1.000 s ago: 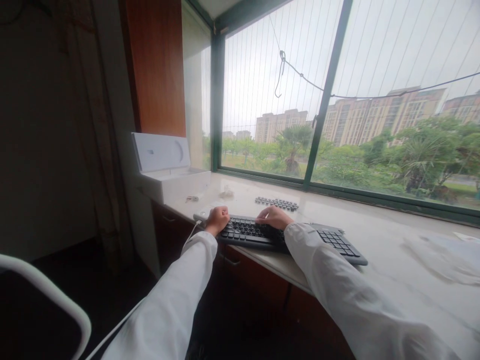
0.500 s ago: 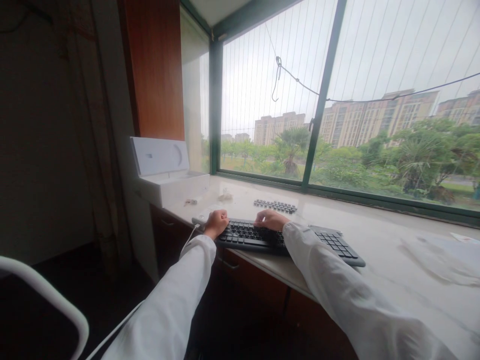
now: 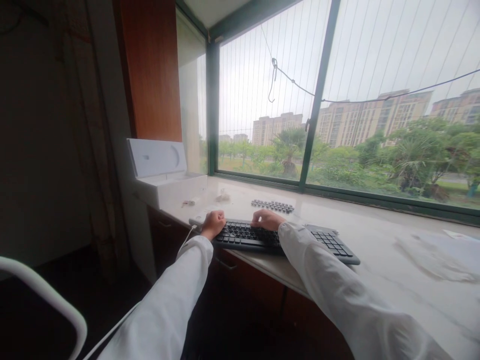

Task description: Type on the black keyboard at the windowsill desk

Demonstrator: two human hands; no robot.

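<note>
The left hand [image 3: 213,223] is curled into a fist by the keyboard's left end; whether anything is gripped cannot be told. The right hand [image 3: 267,219] is bent over the keys, its pinch hidden. The black keyboard [image 3: 247,238] is laid along the near edge of the counter [image 3: 375,240]. Loose keycaps [image 3: 272,206] are set out behind; an opened white box [image 3: 168,189] is placed leftward.

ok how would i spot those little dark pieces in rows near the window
Find the big green-framed window, then the pale counter below it. Between the window and the dark keyboard, just beyond the right hand, lies a cluster of small dark pieces in rows. Unlike the keyboard's keys, they sit on the counter with no visible casing.
</note>
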